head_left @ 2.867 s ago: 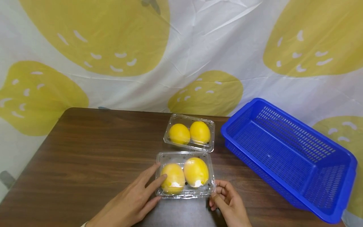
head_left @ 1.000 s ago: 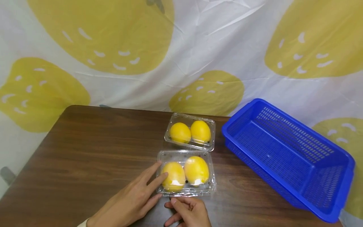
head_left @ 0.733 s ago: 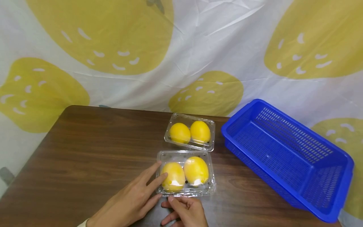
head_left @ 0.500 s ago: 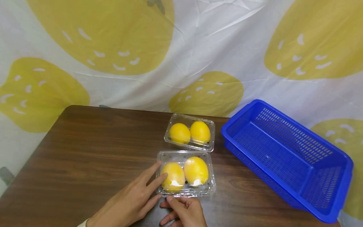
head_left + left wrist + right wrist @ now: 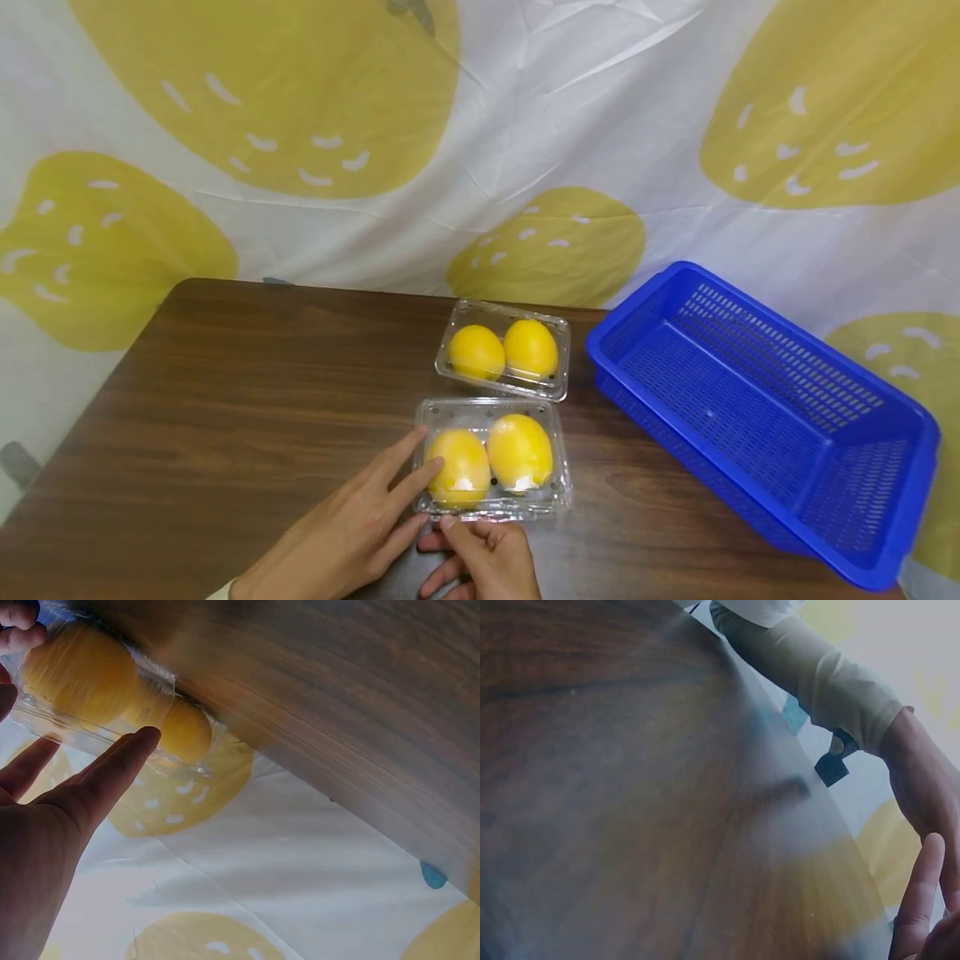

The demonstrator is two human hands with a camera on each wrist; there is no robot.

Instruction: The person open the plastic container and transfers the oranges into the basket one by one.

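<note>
A clear plastic clamshell box with two yellow round fruits, lemon-like in colour, lies on the brown table. My left hand rests with extended fingers on its left side, fingertips over the lid. At the front edge, my right hand has bent fingers, its thumb and forefinger pinching the lip. In the left wrist view, straight left fingers reach along the box. The right wrist view shows only part of the right hand; its contact with the box is out of that view.
Just behind stands a second clear box with two yellow fruits. A blue perforated basket sits at an angle on the right. The wooden table meets a white cloth with a yellow fruit print.
My right hand has moved from the box's right front corner leftward along its front edge, lately by only a little. The left hand and both boxes have stayed almost still.
</note>
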